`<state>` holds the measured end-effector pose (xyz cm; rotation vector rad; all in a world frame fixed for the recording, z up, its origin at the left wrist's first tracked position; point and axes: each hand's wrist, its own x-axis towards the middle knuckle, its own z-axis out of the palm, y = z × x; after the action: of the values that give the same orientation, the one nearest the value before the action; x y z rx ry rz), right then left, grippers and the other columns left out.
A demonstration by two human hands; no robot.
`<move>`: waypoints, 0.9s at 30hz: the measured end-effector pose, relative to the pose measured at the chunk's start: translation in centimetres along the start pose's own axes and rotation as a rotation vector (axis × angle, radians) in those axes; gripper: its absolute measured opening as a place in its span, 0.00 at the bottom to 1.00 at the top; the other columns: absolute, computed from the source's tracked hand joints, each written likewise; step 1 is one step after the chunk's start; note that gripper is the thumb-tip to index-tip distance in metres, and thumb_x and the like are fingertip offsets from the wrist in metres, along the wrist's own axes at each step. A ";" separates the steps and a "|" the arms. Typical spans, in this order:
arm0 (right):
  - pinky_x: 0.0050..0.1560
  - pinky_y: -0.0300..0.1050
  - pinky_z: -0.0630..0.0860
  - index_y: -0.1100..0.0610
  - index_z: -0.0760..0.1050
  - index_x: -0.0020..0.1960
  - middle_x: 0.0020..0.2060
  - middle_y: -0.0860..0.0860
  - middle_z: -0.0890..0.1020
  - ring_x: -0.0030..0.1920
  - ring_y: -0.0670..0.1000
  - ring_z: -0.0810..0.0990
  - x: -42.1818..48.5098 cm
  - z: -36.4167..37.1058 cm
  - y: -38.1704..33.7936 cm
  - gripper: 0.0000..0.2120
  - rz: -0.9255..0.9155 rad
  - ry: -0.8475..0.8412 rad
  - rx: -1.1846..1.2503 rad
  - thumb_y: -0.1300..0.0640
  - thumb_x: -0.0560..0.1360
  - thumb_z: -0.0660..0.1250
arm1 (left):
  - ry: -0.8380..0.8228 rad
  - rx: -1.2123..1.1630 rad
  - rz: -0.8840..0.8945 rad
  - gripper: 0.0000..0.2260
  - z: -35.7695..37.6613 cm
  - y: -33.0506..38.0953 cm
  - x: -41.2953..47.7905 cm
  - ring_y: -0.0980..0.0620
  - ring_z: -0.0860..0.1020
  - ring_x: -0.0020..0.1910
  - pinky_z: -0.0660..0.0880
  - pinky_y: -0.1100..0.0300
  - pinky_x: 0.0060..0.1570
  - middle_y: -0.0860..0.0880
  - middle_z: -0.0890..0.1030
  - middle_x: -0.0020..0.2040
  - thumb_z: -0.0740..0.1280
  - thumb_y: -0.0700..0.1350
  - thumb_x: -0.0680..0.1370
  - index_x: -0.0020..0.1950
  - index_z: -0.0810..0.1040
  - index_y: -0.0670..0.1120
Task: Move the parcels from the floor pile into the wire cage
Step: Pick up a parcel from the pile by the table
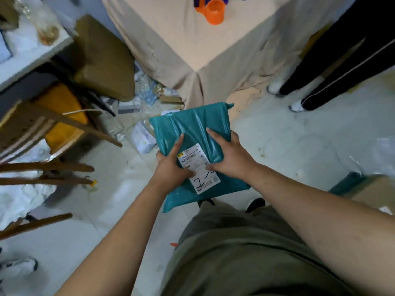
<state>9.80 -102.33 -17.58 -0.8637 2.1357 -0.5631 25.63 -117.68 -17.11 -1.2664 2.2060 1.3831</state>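
A teal parcel is held above the floor, close in front of the body. It is clasped at its left edge by the left hand and at its right edge by the right hand, with both thumbs laid on the white label. Its long axis runs near to far, and most of its length lies beyond the hands. The pile lies far left, beside the draped table. The wire cage is not seen, so the direction of carry cannot be judged.
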 end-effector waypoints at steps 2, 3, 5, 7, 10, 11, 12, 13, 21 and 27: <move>0.76 0.54 0.66 0.35 0.47 0.82 0.76 0.56 0.53 0.74 0.62 0.68 -2.1 -1.3 2.1 0.57 0.059 0.064 0.060 0.44 0.66 0.82 | -0.056 0.087 0.084 0.52 1.4 2.4 0.4 0.41 0.65 0.75 0.68 0.49 0.74 0.46 0.61 0.68 0.81 0.44 0.68 0.79 0.53 0.72; 0.77 0.54 0.65 0.35 0.48 0.82 0.77 0.57 0.53 0.75 0.62 0.67 -3.3 -1.8 3.2 0.57 0.093 0.102 0.094 0.44 0.66 0.82 | -0.080 0.129 0.130 0.51 2.1 3.7 0.5 0.42 0.66 0.75 0.68 0.49 0.75 0.45 0.62 0.69 0.81 0.45 0.68 0.80 0.54 0.71; 0.77 0.54 0.64 0.35 0.48 0.82 0.77 0.56 0.53 0.76 0.61 0.65 -5.8 -2.8 5.5 0.56 0.161 0.182 0.158 0.44 0.67 0.82 | -0.121 0.200 0.214 0.50 4.0 6.3 0.6 0.44 0.70 0.72 0.70 0.50 0.73 0.46 0.67 0.67 0.81 0.46 0.68 0.79 0.56 0.70; 0.77 0.53 0.64 0.34 0.48 0.81 0.78 0.56 0.52 0.77 0.61 0.64 -8.5 -3.8 8.0 0.55 0.226 0.262 0.210 0.44 0.67 0.81 | -0.172 0.260 0.286 0.48 6.3 9.1 0.4 0.46 0.72 0.69 0.70 0.51 0.72 0.47 0.70 0.66 0.80 0.48 0.67 0.78 0.57 0.73; 0.77 0.54 0.64 0.33 0.47 0.81 0.78 0.55 0.51 0.76 0.62 0.65 -13.3 -5.0 12.2 0.55 0.319 0.380 0.291 0.45 0.67 0.81 | -0.276 0.322 0.380 0.47 10.9 13.3 -0.9 0.48 0.72 0.69 0.68 0.51 0.74 0.47 0.69 0.70 0.79 0.50 0.65 0.76 0.58 0.75; 0.77 0.53 0.64 0.34 0.48 0.81 0.78 0.55 0.51 0.76 0.62 0.66 -15.1 -5.2 13.6 0.55 0.349 0.414 0.322 0.45 0.68 0.81 | -0.308 0.349 0.409 0.47 12.7 14.6 -1.4 0.48 0.73 0.69 0.68 0.51 0.74 0.47 0.70 0.71 0.79 0.51 0.65 0.76 0.58 0.75; 0.76 0.53 0.65 0.34 0.48 0.82 0.78 0.55 0.51 0.76 0.62 0.66 -16.9 -5.4 15.1 0.55 0.374 0.446 0.348 0.45 0.68 0.81 | -0.338 0.375 0.434 0.47 14.5 16.0 -2.1 0.48 0.73 0.69 0.69 0.50 0.73 0.48 0.70 0.72 0.79 0.52 0.65 0.76 0.59 0.75; 0.76 0.53 0.64 0.35 0.48 0.82 0.78 0.55 0.51 0.75 0.62 0.66 -18.7 -5.5 16.5 0.54 0.393 0.479 0.372 0.46 0.68 0.80 | -0.372 0.396 0.460 0.47 16.3 17.3 -2.8 0.48 0.74 0.69 0.69 0.49 0.73 0.48 0.70 0.72 0.78 0.52 0.64 0.75 0.59 0.75; 0.70 0.44 0.68 0.31 0.46 0.81 0.76 0.55 0.54 0.70 0.60 0.74 -33.0 -4.3 26.8 0.55 0.586 0.730 0.522 0.43 0.67 0.80 | -0.482 0.579 0.761 0.44 31.7 23.7 -10.1 0.71 0.72 0.56 0.65 0.76 0.56 0.56 0.75 0.63 0.80 0.45 0.68 0.76 0.64 0.71; 0.74 0.54 0.69 0.32 0.46 0.81 0.76 0.57 0.53 0.71 0.64 0.71 -41.5 -2.4 31.9 0.54 0.718 0.825 0.631 0.43 0.68 0.79 | -0.631 0.731 0.871 0.43 41.2 26.3 -15.6 0.48 0.72 0.72 0.66 0.50 0.75 0.47 0.74 0.73 0.81 0.45 0.69 0.78 0.66 0.66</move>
<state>15.57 -50.31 -16.08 0.5821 2.4842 -1.2263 5.20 -70.81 -13.16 0.3823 2.4272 0.7990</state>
